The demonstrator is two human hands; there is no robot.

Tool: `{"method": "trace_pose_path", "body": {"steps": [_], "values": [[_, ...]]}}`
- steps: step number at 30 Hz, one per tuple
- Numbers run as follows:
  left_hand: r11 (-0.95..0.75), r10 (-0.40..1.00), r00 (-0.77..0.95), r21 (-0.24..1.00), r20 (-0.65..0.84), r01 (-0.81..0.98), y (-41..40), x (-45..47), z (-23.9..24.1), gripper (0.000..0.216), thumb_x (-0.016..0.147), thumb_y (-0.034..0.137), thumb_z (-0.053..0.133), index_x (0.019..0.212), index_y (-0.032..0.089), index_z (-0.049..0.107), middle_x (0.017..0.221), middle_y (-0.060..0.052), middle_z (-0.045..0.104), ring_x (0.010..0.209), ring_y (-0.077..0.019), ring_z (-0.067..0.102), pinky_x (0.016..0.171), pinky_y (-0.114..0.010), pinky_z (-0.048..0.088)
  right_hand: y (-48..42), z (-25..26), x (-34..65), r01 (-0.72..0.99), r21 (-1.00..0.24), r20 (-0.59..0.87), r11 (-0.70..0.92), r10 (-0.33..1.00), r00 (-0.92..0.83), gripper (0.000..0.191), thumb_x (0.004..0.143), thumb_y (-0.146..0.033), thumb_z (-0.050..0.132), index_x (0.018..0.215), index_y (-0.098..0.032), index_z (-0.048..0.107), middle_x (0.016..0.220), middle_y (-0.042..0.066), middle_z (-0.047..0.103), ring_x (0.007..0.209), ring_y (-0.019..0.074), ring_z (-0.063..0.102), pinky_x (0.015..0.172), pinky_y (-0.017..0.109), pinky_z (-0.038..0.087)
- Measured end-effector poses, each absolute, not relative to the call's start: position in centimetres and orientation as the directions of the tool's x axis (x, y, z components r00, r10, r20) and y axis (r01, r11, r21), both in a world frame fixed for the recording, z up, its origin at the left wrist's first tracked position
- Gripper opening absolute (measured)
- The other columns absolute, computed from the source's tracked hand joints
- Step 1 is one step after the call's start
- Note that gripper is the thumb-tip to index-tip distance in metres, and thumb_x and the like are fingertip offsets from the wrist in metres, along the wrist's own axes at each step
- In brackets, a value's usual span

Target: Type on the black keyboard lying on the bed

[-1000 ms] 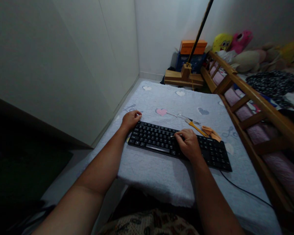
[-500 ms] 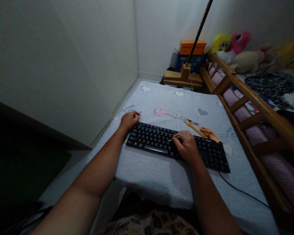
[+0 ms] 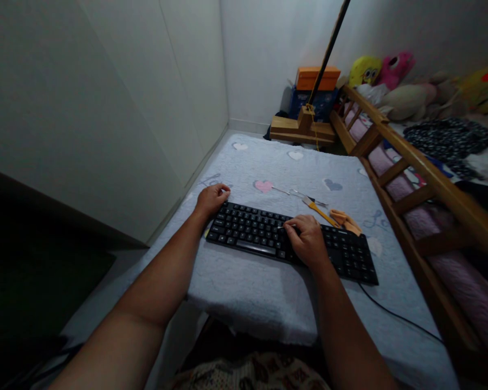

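Cloth (image 3: 244, 281), pale blu, soft-looking, heart-printed, spread under kbd (image 3: 248, 227). Rail (image 3: 431, 170), brown wood, slatted, to R of kbd, apart. Kbd itself: blk, plastic-looking, long rect., full of small sq. keys, lying flat, slightly askew; blk cable (image 3: 394, 313) trailing out from near edge, R end. L hand (image 3: 211, 199): at kbd's far L corner, fingers loosely curled, thumb close to fingertips; can't tell if gripping anything. R hand (image 3: 308, 238): over kbd, R of ctr., fingers bent, thumb + forefinger pinched on thin white stick (image 3: 281, 227). Just beyond kbd: crumpled orange rag (image 3: 345, 221), then brush (image 3: 323, 213) w/ flat pale bristles, yellow hdl. Smallest: white stick, tip pointing L above kbd keys; contact unclear.
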State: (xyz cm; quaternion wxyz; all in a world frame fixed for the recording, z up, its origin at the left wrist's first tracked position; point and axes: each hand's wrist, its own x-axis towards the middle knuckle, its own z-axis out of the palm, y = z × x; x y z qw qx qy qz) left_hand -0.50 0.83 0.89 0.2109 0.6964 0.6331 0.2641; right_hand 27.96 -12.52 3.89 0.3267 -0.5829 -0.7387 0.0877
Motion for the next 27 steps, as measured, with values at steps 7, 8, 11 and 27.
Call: {"method": "trace_pose_path", "body": {"steps": [7, 8, 11, 27], "values": [[-0.115, 0.993, 0.062, 0.639, 0.105, 0.760, 0.74, -0.50, 0.98, 0.031, 0.080, 0.039, 0.051, 0.094, 0.019, 0.070, 0.070, -0.002, 0.062, 0.066, -0.0157, 0.054, 0.060, -0.027, 0.036, -12.67, 4.06, 27.90, 0.793, -0.521, 0.362, 0.315, 0.923, -0.129, 0.015, 0.087, -0.021, 0.055, 0.075, -0.022, 0.064, 0.078, 0.004, 0.066, 0.086, 0.0221, 0.054, 0.085, 0.039, 0.037], [-0.114, 0.993, 0.060, 0.641, 0.106, 0.759, 0.76, -0.50, 0.94, 0.031, 0.080, 0.039, 0.051, 0.094, 0.019, 0.070, 0.070, -0.002, 0.063, 0.067, -0.0157, 0.055, 0.060, -0.027, 0.036, -12.67, 4.06, 27.90, 0.790, -0.523, 0.361, 0.319, 0.923, -0.134, 0.015, 0.086, -0.021, 0.055, 0.075, -0.022, 0.064, 0.078, 0.004, 0.066, 0.086, 0.0220, 0.054, 0.085, 0.039, 0.037], [-0.115, 0.993, 0.060, 0.644, 0.106, 0.756, 0.84, -0.53, 0.82, 0.031, 0.080, 0.038, 0.051, 0.095, 0.019, 0.071, 0.071, -0.002, 0.063, 0.066, -0.0156, 0.055, 0.060, -0.027, 0.036, -12.63, 4.03, 27.92, 0.780, -0.531, 0.358, 0.331, 0.922, -0.147, 0.016, 0.086, -0.020, 0.055, 0.073, -0.023, 0.063, 0.077, 0.003, 0.066, 0.085, 0.0215, 0.054, 0.084, 0.039, 0.037], [-0.124, 0.991, 0.067, 0.644, 0.112, 0.755, 0.91, -0.56, 0.78, 0.030, 0.080, 0.039, 0.052, 0.093, 0.019, 0.070, 0.071, -0.001, 0.063, 0.065, -0.0149, 0.054, 0.061, -0.027, 0.036, -12.72, 4.20, 27.78, 0.760, -0.547, 0.361, 0.352, 0.918, -0.165, 0.015, 0.087, -0.021, 0.055, 0.076, -0.023, 0.064, 0.079, 0.004, 0.067, 0.086, 0.0219, 0.055, 0.085, 0.040, 0.039]]}}
